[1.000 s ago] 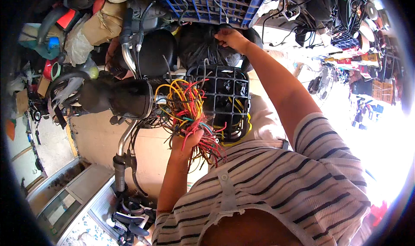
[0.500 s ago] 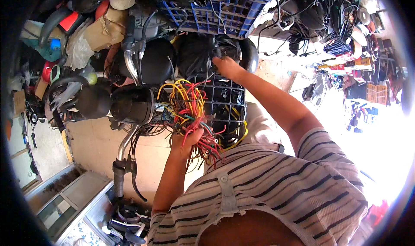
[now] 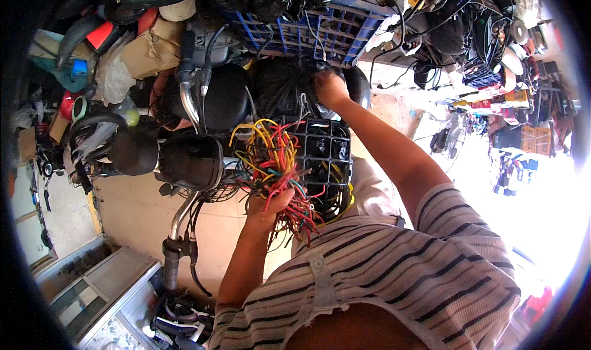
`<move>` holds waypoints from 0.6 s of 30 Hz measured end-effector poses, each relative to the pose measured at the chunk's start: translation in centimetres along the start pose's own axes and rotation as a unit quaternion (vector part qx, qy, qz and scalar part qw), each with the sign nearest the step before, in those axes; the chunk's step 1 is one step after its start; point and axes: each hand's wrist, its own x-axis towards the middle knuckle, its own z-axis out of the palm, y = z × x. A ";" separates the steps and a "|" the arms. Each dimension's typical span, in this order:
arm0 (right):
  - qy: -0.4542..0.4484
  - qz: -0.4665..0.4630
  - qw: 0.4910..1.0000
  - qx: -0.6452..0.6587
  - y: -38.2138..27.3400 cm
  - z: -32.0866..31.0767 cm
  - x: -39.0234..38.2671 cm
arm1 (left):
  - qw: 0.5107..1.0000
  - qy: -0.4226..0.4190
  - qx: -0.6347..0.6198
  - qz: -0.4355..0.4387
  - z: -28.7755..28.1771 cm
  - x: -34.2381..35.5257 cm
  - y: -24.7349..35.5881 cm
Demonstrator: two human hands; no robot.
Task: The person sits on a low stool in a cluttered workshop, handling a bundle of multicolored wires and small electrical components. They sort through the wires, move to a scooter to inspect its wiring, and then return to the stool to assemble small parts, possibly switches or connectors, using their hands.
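Currently, the left hand [image 3: 276,202] has its fingers closed around a thick bundle of red and yellow insulated wires [image 3: 276,159], near the black grid-sided basket [image 3: 349,150]. The right hand [image 3: 331,89] is at a glossy black plastic bag [image 3: 280,91] (finger grip cannot be determined).

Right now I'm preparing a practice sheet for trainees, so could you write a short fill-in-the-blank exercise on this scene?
1. The bundle of wires is held in the person's ____ hand.
2. The crate pictured above the right hand is coloured ____.
3. The person's pale shirt is patterned with dark ____.
4. The grid-walled basket beside the wires is coloured ____.

Missing words: left; blue; stripes; black.
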 end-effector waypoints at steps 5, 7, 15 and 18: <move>-0.003 -0.005 0.992 -0.127 -1.7 0.8 2.0 | 0.998 -0.006 0.049 0.024 -0.7 0.0 -1.0; -0.026 0.030 0.996 -0.083 -1.9 1.0 2.5 | 0.998 -0.006 0.060 0.030 -0.5 0.1 -1.1; -0.095 0.125 0.984 0.086 -9.0 3.4 -0.5 | 1.000 0.020 -0.013 0.016 1.2 0.0 -0.4; -0.239 -0.090 0.967 0.011 -9.9 1.9 -3.8 | 1.000 0.013 -0.026 -0.007 1.3 -0.3 0.1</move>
